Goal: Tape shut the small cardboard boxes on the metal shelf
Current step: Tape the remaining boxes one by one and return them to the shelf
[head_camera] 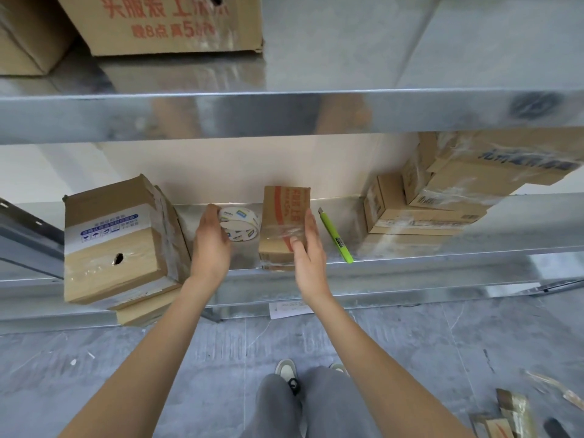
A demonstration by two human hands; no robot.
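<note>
A small cardboard box (282, 213) with red print stands on the middle metal shelf (410, 259). A strip of clear tape runs from the tape roll (240, 223) across the box's front. My left hand (210, 245) grips the roll just left of the box. My right hand (308, 245) lies on the box's right side, its thumb pressing the tape down and its fingers straight along the edge.
A green utility knife (336, 237) lies right of the box. A larger taped box (117, 241) stands at the left and a stack of taped boxes (420, 203) at the right. Big cartons (164, 23) sit on the shelf above. Scraps lie on the floor.
</note>
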